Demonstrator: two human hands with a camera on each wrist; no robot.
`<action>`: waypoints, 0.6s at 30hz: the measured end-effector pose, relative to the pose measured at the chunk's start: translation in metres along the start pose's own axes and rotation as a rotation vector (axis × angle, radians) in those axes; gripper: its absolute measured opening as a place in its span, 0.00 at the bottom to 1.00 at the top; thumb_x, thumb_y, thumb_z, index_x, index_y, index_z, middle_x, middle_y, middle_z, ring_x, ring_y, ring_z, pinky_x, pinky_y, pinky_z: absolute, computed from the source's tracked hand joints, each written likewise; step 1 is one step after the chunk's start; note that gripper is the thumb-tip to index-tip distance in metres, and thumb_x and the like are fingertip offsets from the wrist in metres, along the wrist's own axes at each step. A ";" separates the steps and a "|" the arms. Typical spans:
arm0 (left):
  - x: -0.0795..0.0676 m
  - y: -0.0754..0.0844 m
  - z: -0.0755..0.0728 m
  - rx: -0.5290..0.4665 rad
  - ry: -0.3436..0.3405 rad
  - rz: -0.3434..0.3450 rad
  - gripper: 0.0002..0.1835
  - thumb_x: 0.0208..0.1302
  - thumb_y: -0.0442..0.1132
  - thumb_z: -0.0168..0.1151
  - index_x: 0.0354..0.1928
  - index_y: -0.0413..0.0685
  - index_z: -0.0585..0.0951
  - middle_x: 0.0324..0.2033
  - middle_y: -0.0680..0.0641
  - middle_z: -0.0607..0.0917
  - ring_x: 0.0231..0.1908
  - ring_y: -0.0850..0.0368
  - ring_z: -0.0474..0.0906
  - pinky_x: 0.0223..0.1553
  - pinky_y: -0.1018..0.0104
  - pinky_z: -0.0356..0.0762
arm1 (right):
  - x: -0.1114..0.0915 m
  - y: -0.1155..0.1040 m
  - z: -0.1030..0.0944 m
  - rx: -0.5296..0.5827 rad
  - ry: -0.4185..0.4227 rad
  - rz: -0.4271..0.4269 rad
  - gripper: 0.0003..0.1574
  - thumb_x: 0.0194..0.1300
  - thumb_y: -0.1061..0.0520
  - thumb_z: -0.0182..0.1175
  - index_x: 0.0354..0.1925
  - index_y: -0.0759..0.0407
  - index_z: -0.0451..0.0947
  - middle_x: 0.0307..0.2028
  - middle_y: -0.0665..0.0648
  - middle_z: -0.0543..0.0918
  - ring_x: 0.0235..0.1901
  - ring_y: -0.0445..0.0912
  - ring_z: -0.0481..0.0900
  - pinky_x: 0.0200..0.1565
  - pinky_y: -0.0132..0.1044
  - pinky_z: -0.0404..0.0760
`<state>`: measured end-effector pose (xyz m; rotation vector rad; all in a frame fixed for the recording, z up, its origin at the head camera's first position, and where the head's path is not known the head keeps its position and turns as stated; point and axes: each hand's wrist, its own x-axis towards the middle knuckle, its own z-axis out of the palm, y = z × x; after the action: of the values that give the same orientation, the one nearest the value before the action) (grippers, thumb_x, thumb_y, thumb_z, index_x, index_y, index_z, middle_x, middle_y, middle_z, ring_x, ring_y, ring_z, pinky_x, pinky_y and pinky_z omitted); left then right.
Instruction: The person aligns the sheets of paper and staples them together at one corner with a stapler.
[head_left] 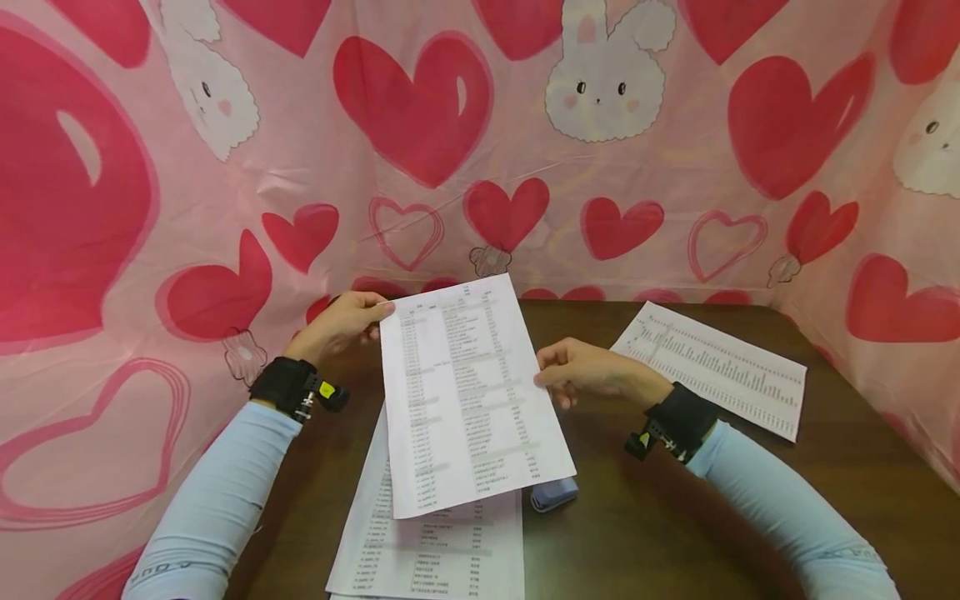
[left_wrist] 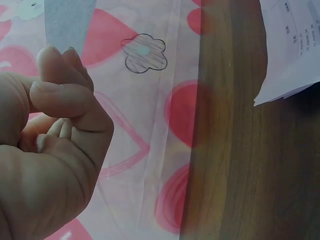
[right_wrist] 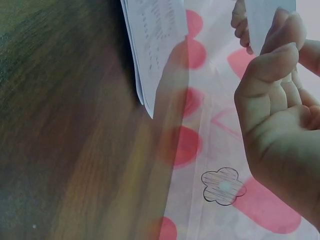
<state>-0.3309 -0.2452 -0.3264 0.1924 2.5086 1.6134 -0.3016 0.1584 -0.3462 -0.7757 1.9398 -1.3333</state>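
A printed sheet of paper (head_left: 465, 400) hangs tilted above the table, held up between both hands. My left hand (head_left: 341, 323) pinches its upper left corner between thumb and fingers. Halfway down the opposite edge, my right hand (head_left: 592, 371) pinches the same sheet. Both wrist views show the pinch: the left hand (left_wrist: 60, 135) on a strip of the sheet (left_wrist: 70, 22), and the right hand (right_wrist: 280, 105) on its edge (right_wrist: 260, 25). Below lies a stack of printed sheets (head_left: 442, 567), partly covered by the raised one.
Another stack of printed paper (head_left: 750, 383) lies at the right on the dark wooden table (head_left: 622, 533). A small blue object (head_left: 555, 496) sits beside the lower stack, partly hidden by the raised sheet. A pink heart-patterned cloth (head_left: 420, 108) encloses the table's back and sides.
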 end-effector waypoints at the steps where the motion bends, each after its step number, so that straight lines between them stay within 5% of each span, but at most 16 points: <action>1: 0.000 -0.001 0.000 0.003 -0.003 -0.002 0.21 0.70 0.50 0.58 0.55 0.41 0.78 0.36 0.47 0.85 0.23 0.53 0.74 0.25 0.70 0.74 | 0.001 0.001 0.000 -0.006 -0.013 0.000 0.06 0.68 0.62 0.57 0.35 0.66 0.75 0.18 0.53 0.80 0.14 0.44 0.77 0.19 0.32 0.73; 6: 0.002 -0.004 0.000 0.008 -0.002 -0.013 0.20 0.68 0.52 0.59 0.53 0.45 0.80 0.40 0.43 0.85 0.24 0.47 0.75 0.25 0.68 0.75 | 0.004 0.003 0.003 -0.017 -0.083 0.004 0.07 0.68 0.63 0.56 0.40 0.69 0.76 0.22 0.56 0.83 0.15 0.44 0.79 0.20 0.32 0.75; 18: 0.009 0.000 0.005 0.062 -0.086 0.020 0.17 0.72 0.47 0.55 0.50 0.40 0.78 0.38 0.42 0.83 0.19 0.55 0.70 0.22 0.70 0.68 | 0.002 0.004 0.008 -0.001 -0.193 0.037 0.13 0.68 0.61 0.58 0.47 0.69 0.79 0.28 0.62 0.86 0.18 0.45 0.80 0.22 0.31 0.75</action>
<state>-0.3382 -0.2390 -0.3289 0.2890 2.5009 1.5016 -0.2974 0.1535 -0.3530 -0.8330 1.7943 -1.1900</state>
